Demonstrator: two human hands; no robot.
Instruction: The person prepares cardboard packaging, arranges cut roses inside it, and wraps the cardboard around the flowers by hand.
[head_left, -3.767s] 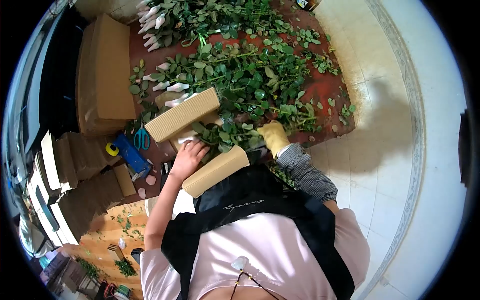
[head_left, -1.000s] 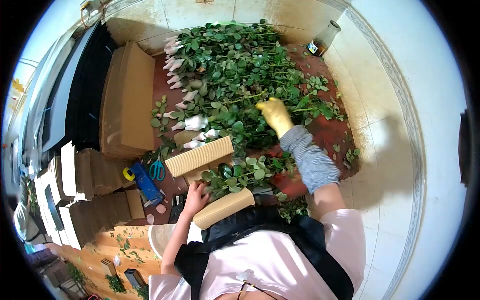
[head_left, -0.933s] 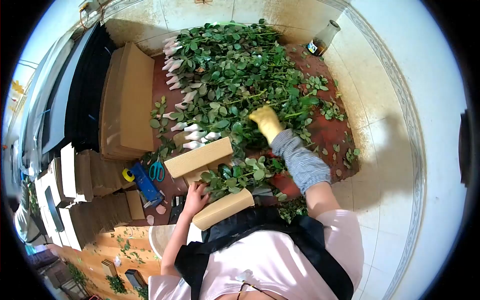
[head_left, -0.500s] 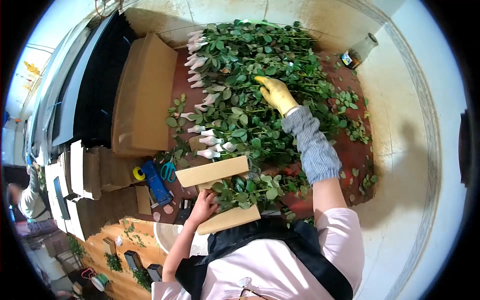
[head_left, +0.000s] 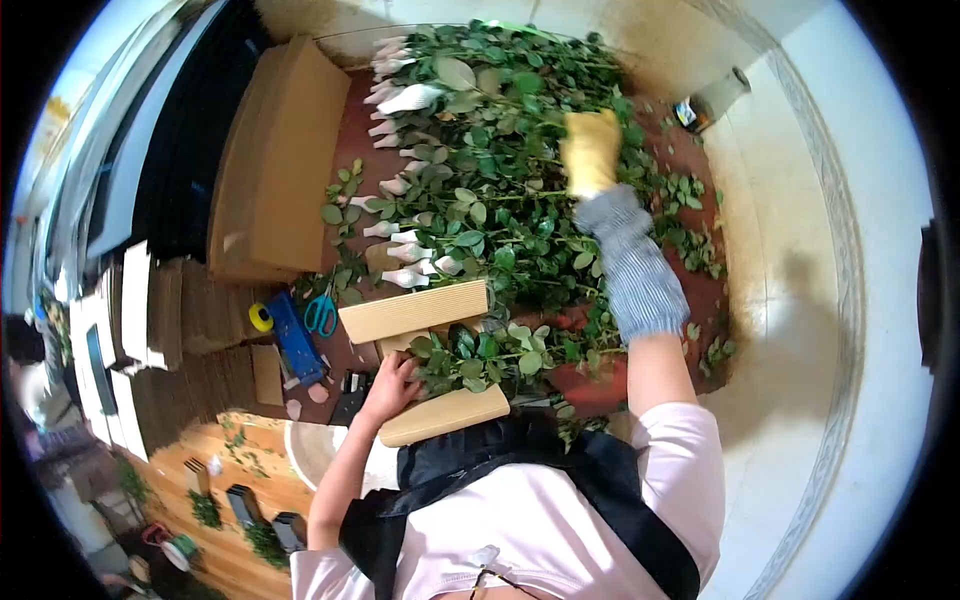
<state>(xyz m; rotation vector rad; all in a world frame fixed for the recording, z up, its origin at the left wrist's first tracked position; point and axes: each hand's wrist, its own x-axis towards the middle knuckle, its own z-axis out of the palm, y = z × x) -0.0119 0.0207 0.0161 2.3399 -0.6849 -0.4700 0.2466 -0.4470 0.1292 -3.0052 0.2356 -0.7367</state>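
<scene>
While my left hand [head_left: 392, 387] rests against the open cardboard wrap [head_left: 415, 310], my gloved right hand [head_left: 592, 150] is closed around a leafy stem [head_left: 456, 73], whose pale sleeved head [head_left: 410, 98] points left above the other rows. I cannot tell whether the left fingers pinch anything; they sit between the wrap's two raised sides, beside the leafy bunch [head_left: 490, 355] lying in it. My hands are well apart. Beyond the wrap, rows of sleeved stems [head_left: 520, 220] cover much of the dark red desk [head_left: 358, 135], heads to the left. Left of the wrap I see turquoise scissors [head_left: 320, 316] beside a blue tool [head_left: 295, 337]; a bottle [head_left: 722, 98] is at the far right corner.
</scene>
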